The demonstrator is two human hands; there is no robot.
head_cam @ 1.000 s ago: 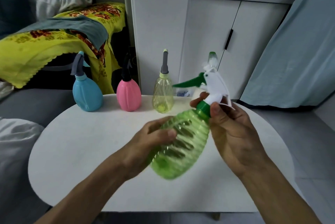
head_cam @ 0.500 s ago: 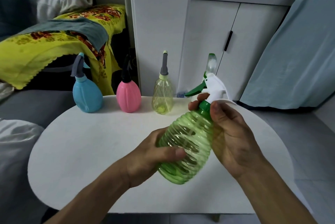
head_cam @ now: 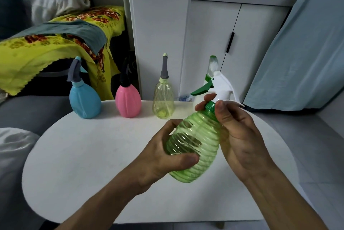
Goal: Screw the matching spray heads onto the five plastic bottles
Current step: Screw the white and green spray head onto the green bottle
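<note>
Since a second ago, bottle [head_cam: 193, 147] tipped upright. Left hand [head_cam: 163, 157] grips its body; right fingers [head_cam: 222, 112] pinch collar [head_cam: 210, 106]. Brace bottle, turn collar squarely.

White round table [head_cam: 93, 155] at centre. Yellow floral blanket [head_cam: 37, 49] with grey cloth [head_cam: 78, 32] at 10 o'clock. White cabinet [head_cam: 210, 43] at 12 o'clock. Pale-blue curtain [head_cam: 301, 52] at 2 o'clock.

Probably home: sofa [head_cam: 28, 110], cupboard [head_cam: 210, 47].
</note>
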